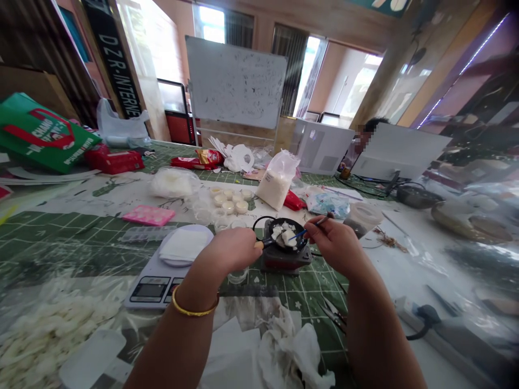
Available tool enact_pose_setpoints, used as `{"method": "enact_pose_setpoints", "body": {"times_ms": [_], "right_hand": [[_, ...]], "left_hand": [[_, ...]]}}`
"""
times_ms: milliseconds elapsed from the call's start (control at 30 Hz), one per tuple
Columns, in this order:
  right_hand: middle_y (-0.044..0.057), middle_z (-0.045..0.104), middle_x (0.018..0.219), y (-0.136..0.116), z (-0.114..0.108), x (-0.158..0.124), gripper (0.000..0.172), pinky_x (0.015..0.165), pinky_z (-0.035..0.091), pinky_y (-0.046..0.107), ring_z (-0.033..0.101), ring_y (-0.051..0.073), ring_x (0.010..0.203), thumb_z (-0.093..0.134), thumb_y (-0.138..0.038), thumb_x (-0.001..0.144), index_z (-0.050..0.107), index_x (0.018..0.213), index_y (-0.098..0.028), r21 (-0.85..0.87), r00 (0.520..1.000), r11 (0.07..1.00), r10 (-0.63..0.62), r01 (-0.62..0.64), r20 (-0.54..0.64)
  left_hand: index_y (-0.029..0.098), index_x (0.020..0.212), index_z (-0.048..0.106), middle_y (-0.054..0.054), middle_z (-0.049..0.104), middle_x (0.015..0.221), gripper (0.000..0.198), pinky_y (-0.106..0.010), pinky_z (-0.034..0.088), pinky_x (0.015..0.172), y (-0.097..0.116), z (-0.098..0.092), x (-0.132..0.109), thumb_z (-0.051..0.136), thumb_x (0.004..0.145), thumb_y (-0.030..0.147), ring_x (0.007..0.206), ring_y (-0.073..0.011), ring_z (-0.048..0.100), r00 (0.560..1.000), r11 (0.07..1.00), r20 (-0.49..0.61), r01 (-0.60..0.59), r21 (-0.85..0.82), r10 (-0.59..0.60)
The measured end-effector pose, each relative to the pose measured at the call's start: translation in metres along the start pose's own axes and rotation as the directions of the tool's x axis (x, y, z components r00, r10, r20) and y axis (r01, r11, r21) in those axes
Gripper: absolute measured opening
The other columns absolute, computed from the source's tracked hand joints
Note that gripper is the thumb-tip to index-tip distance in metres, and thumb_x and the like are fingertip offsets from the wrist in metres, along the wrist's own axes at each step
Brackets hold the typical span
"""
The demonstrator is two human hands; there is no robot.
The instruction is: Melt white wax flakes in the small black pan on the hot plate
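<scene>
My left hand [237, 248] is closed around the handle of a small black frying pan [305, 243]. White chunks [287, 236] lie in the pan, which rests on a small dark electric hot plate [284, 262]. In my right hand [330, 237] is a thin blue stick [299, 234], pinched between the fingers. Its lower end reaches into the white chunks; a dark end pokes out above the hand. Left of the pan stands a kitchen scale [140, 302] with folded white sheets [184, 246] on it. A clear cup [238, 276] is partly hidden behind my left hand.
Several small cups of pale wax-like material [228, 207], a bag of white granules [277, 181] and a pink mould [149, 215] stand beyond. Crumpled tissues [290, 346] and scissors [333, 313] lie near me. A power strip [438, 329] is at right. A person [357, 146] sits behind monitors.
</scene>
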State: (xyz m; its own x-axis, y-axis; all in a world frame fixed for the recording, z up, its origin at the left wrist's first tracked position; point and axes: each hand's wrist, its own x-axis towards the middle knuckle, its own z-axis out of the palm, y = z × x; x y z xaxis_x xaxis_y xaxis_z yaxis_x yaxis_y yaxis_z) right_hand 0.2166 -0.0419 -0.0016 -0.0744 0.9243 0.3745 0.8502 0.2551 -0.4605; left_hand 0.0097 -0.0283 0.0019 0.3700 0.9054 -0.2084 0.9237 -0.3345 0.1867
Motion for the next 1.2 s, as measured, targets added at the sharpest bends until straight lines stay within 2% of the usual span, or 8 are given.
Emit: {"method": "enact_pose_setpoints", "body": {"times_ms": [100,233,400,567,800,900,1033,1200], "right_hand": [[0.0,0.066,0.072,-0.001,0.002,0.0,0.024,0.062,0.04,0.023,0.059,0.013,0.066,0.042,-0.036,0.082,0.06,0.078,-0.02,0.067,1.0,0.998,-0.021,0.02,0.016],[0.001,0.066,0.07,0.001,0.004,0.003,0.024,0.064,0.039,0.025,0.059,0.015,0.068,0.043,-0.034,0.081,0.06,0.076,-0.018,0.003,0.999,1.0,0.002,-0.002,-0.041],[0.0,0.066,0.072,-0.002,0.004,0.001,0.024,0.061,0.04,0.023,0.06,0.014,0.066,0.043,-0.036,0.081,0.06,0.077,-0.02,0.053,1.0,0.999,-0.014,0.014,0.008],[0.002,0.067,0.073,0.0,0.008,0.004,0.024,0.064,0.04,0.025,0.061,0.016,0.07,0.042,-0.033,0.082,0.06,0.076,-0.019,0.006,0.999,1.0,0.007,-0.007,-0.05],[0.001,0.068,0.073,0.0,0.007,0.002,0.025,0.064,0.041,0.024,0.061,0.016,0.071,0.042,-0.035,0.082,0.061,0.079,-0.02,0.043,1.0,0.999,-0.008,0.007,0.011],[0.003,0.068,0.074,0.001,0.01,0.005,0.026,0.065,0.041,0.026,0.061,0.017,0.071,0.042,-0.035,0.082,0.061,0.078,-0.019,0.006,0.999,1.0,0.002,-0.002,-0.036],[0.002,0.067,0.074,0.01,0.01,0.01,0.027,0.065,0.042,0.025,0.061,0.015,0.067,0.04,-0.037,0.082,0.059,0.086,-0.019,0.05,0.993,0.999,0.012,-0.006,-0.121],[0.005,0.066,0.075,0.012,0.006,0.009,0.028,0.065,0.04,0.027,0.06,0.018,0.071,0.04,-0.035,0.081,0.06,0.073,-0.018,-0.124,0.998,0.992,0.002,-0.009,-0.063]], "left_hand": [[0.016,0.069,0.061,-0.009,0.061,0.069,0.045,-0.025,0.029,0.045,0.0,0.0,0.0,0.028,0.076,0.046,0.053,-0.0159,0.051,1.0,1.0,0.008,0.01,-0.002,-0.01],[0.015,0.071,0.062,-0.009,0.062,0.07,0.048,-0.025,0.03,0.047,0.0,-0.001,0.0,0.027,0.077,0.049,0.053,-0.0159,0.051,1.0,1.0,0.01,0.008,-0.004,-0.008],[0.016,0.071,0.062,-0.009,0.063,0.071,0.046,-0.026,0.031,0.047,0.0,-0.001,0.0,0.028,0.077,0.047,0.054,-0.0166,0.052,1.0,1.0,0.019,0.018,0.001,-0.018],[0.016,0.071,0.062,-0.009,0.063,0.072,0.047,-0.025,0.03,0.046,0.0,-0.001,-0.001,0.028,0.077,0.048,0.055,-0.0161,0.052,1.0,1.0,0.007,0.003,0.011,-0.003],[0.016,0.072,0.062,-0.01,0.064,0.074,0.046,-0.026,0.032,0.047,0.002,-0.001,-0.001,0.028,0.077,0.046,0.055,-0.0177,0.053,1.0,1.0,0.013,0.025,0.008,-0.025],[0.017,0.07,0.062,-0.01,0.064,0.074,0.046,-0.027,0.033,0.047,0.002,-0.001,-0.001,0.028,0.077,0.047,0.055,-0.0189,0.053,1.0,1.0,0.013,0.016,0.01,-0.016],[0.017,0.07,0.062,-0.01,0.064,0.073,0.045,-0.028,0.033,0.047,0.001,-0.002,-0.001,0.028,0.077,0.045,0.055,-0.0191,0.053,1.0,1.0,0.004,0.014,0.015,-0.014],[0.017,0.071,0.063,-0.01,0.064,0.072,0.047,-0.027,0.032,0.046,-0.001,0.0,0.0,0.028,0.077,0.047,0.054,-0.0186,0.053,1.0,1.0,-0.004,-0.001,0.008,0.001]]}}
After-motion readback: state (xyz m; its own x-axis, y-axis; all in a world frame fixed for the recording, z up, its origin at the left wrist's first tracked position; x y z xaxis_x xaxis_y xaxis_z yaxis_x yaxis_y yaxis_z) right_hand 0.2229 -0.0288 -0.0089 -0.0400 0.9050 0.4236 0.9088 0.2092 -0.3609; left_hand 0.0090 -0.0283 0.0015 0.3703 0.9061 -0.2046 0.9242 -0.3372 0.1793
